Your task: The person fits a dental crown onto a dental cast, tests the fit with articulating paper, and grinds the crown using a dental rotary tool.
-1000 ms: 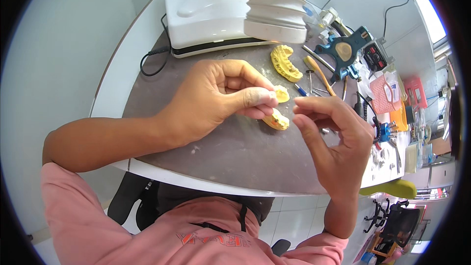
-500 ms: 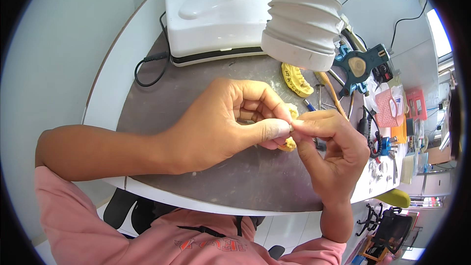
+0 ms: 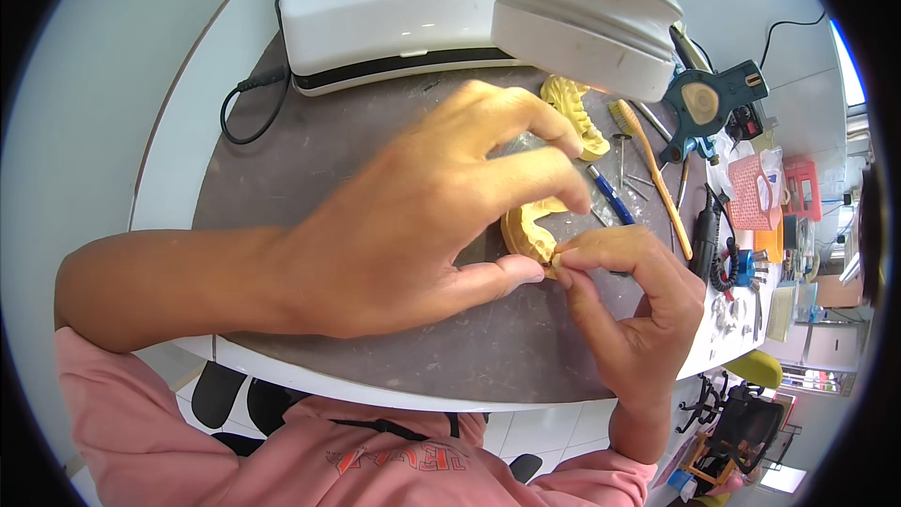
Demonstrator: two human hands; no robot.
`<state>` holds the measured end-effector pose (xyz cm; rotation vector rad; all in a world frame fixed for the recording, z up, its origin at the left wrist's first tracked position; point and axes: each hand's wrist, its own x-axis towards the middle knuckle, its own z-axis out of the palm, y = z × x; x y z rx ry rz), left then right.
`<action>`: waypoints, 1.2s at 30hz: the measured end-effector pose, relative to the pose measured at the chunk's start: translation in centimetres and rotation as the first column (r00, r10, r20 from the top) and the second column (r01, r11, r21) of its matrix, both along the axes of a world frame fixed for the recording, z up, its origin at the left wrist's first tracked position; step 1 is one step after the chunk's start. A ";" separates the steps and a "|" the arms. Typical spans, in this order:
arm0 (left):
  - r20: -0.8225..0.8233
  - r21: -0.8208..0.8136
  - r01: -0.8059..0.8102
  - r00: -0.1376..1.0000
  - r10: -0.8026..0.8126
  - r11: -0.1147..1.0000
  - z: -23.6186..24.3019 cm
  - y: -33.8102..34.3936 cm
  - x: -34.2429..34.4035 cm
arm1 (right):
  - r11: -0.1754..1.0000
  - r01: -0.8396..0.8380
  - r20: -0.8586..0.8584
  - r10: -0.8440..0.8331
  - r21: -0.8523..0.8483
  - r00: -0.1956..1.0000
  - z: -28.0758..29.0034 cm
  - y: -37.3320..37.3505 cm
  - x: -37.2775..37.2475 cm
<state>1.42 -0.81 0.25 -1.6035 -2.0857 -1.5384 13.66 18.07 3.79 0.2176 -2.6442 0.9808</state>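
Note:
A yellow dental plaster model [image 3: 519, 228] lies on the grey worktop, partly covered by my left hand [image 3: 404, 207]. That hand is open above it, fingers and thumb spread apart, with the thumb tip close to the model's near end. My right hand [image 3: 643, 305] pinches a tiny pale piece [image 3: 557, 263] between thumb and forefinger, right at that same end of the model. The piece is too small to name, and I cannot tell whether it touches the plaster. Farther back rests a second yellow dental model [image 3: 589, 131], a row of teeth along its curve.
A wide white ribbed hose [image 3: 587, 38] hangs over the bench beside a white machine [image 3: 394, 23]. To the right lie a blue pen [image 3: 612, 195], a wooden-handled brush [image 3: 659, 183] and a black handpiece [image 3: 702, 237]. Behind them are a blue-green articulator [image 3: 699, 103] and a pink basket [image 3: 751, 192].
My left hand has let go of the pinch, opened its fingers and moved back from the right hand. The model beneath shows more now. My right hand keeps its pinch. The whole view has shifted slightly.

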 end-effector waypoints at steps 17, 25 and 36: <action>0.152 -0.143 0.163 0.978 -0.141 0.976 -0.7 0.0 -0.2 | 0.999 -0.007 -0.010 0.007 0.044 1.000 -0.3 -0.1 -0.1; 0.158 -0.135 0.160 0.978 -0.139 0.978 -0.7 0.0 -0.1 | 0.998 0.045 0.019 -0.046 0.050 0.999 -0.1 0.0 0.0; 0.142 -0.105 0.163 0.979 -0.147 0.981 -0.8 0.1 0.0 | 0.985 0.022 0.013 -0.024 0.173 1.000 0.2 -0.8 -0.2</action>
